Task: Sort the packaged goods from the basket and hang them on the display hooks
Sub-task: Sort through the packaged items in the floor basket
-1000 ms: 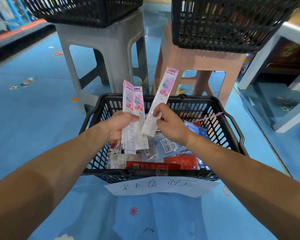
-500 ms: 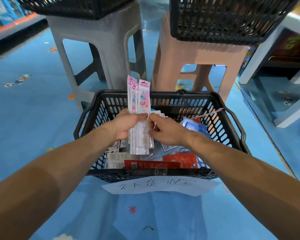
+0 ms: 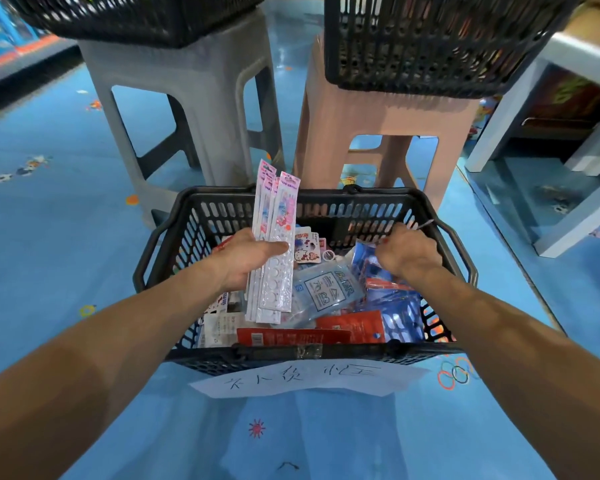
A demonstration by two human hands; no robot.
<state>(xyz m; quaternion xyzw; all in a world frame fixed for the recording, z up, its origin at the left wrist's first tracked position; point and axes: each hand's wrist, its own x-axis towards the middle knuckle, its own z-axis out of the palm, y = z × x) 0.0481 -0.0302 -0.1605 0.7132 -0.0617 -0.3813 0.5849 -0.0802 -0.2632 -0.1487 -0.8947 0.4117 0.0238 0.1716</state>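
A black plastic basket [image 3: 361, 351] stands on the blue floor, full of packaged goods, with a handwritten paper label [image 3: 309, 379] taped to its front rim. My left hand [image 3: 246, 261] grips a stack of long pink-and-white ruler packs [image 3: 274, 244], held upright over the basket's left half. My right hand [image 3: 406, 251] is down at the basket's right side, its fingers curled on a thin pink pack [image 3: 426, 223] that pokes out past the knuckles. A pale blue pack [image 3: 326, 289] and red packs [image 3: 291, 337] lie among the goods. No display hooks are in view.
Just behind the basket stand a grey stool [image 3: 187, 81] and a pink stool [image 3: 395, 116], each carrying another black basket [image 3: 136, 15] [image 3: 430, 39]. A white shelf frame [image 3: 568, 81] is at the right; a low shelf edge runs along the far left.
My right hand added its ruler pack to the stack in my left hand, let go, and moved right and down to the thin pink pack at the basket's right side.
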